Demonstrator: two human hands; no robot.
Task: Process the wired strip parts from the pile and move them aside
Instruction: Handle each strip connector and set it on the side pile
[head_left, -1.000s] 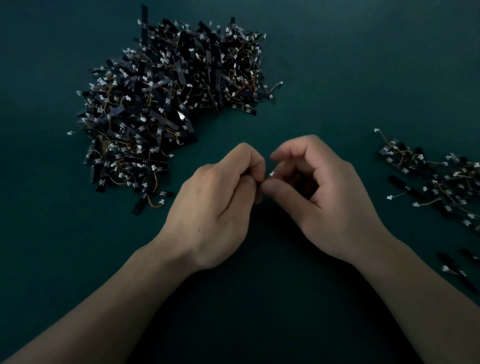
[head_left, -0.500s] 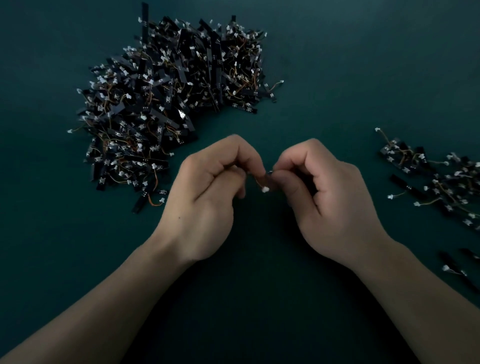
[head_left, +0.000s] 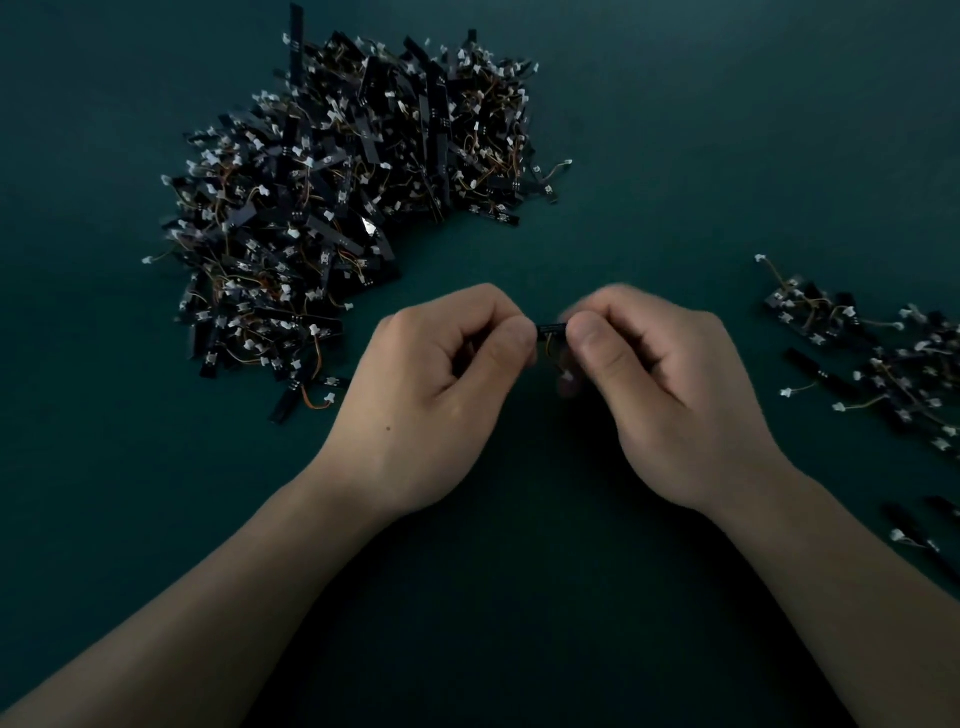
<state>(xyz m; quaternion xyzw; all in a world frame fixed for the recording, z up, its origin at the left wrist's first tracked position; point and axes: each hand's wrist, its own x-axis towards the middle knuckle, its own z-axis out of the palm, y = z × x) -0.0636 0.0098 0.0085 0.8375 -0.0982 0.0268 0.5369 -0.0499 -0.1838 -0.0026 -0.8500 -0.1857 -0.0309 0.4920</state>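
A big pile of black wired strip parts (head_left: 343, 208) with white connectors and orange wires lies at the upper left of the dark green table. One strip part (head_left: 550, 329) is pinched between both hands at the centre, only a short black piece showing between the fingertips. Its thin wire and white connector (head_left: 567, 375) hang down below. My left hand (head_left: 431, 395) grips the strip's left end with thumb and forefinger. My right hand (head_left: 670, 395) grips the right end, slightly blurred. A smaller group of strip parts (head_left: 883, 358) lies at the right edge.
The dark green table (head_left: 675, 130) fills the whole view. A few separate strips (head_left: 914, 535) lie at the lower right, close to my right forearm. Loose strips (head_left: 306, 400) stick out from the big pile's near edge, just left of my left hand.
My hands have drawn slightly apart, exposing a short length of black strip between the fingertips. The white connector has dropped from between the fingers to below my right thumb.
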